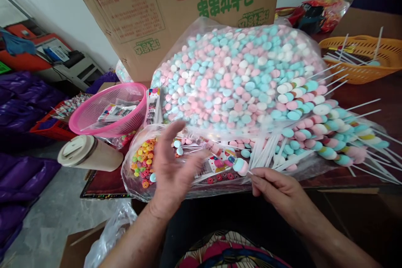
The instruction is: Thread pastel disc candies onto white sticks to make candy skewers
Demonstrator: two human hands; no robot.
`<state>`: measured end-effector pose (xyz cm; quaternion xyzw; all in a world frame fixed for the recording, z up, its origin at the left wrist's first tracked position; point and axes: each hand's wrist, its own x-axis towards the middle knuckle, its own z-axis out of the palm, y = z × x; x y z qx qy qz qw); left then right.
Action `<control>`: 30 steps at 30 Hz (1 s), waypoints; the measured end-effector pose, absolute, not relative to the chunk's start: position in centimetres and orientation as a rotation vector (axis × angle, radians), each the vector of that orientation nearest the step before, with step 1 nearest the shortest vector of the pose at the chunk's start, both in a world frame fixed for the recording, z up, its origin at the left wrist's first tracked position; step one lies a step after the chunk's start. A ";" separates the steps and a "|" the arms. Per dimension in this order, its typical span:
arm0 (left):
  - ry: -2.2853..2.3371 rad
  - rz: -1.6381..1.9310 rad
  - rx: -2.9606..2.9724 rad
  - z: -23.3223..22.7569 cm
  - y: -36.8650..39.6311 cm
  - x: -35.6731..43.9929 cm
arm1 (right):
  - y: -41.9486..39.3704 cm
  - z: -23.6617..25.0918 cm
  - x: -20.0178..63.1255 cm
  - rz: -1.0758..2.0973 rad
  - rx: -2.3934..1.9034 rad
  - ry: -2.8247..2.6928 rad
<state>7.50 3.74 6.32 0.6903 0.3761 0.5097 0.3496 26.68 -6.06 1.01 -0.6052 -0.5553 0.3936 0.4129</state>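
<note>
My right hand (276,186) pinches the white stick of a marshmallow skewer (241,166). A pale blue and pink marshmallow shows at the near end. Farther along, the skewer overlaps a clear wrapper (221,159) with coloured dots; I cannot tell whether it is inside. To the left, my left hand (172,167) is raised and slightly blurred, its fingers apart with nothing in them. Ring-shaped gummies (145,157) lie in a clear plastic bag just left of it. Loose white sticks (264,150) lie beyond my right hand. Finished marshmallow skewers (326,130) are piled at the right.
A large clear bag of pastel marshmallows (232,79) fills the table's middle, before a cardboard box (176,12). On the left stand a pink basket (108,132) with wrappers and a lidded cup (91,153). An orange basket (361,67) holds sticks at the right.
</note>
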 end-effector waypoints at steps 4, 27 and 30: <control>0.882 1.184 0.892 4.9 4.0 7.7 | -5.7 1.3 24.4 1.476 -1.385 -0.986; 0.878 1.136 0.320 5.2 6.1 10.0 | -5.5 0.6 21.1 0.642 -1.373 -1.613; 0.842 1.125 0.184 4.9 6.1 9.8 | -5.6 -0.2 21.1 0.406 -1.369 -1.707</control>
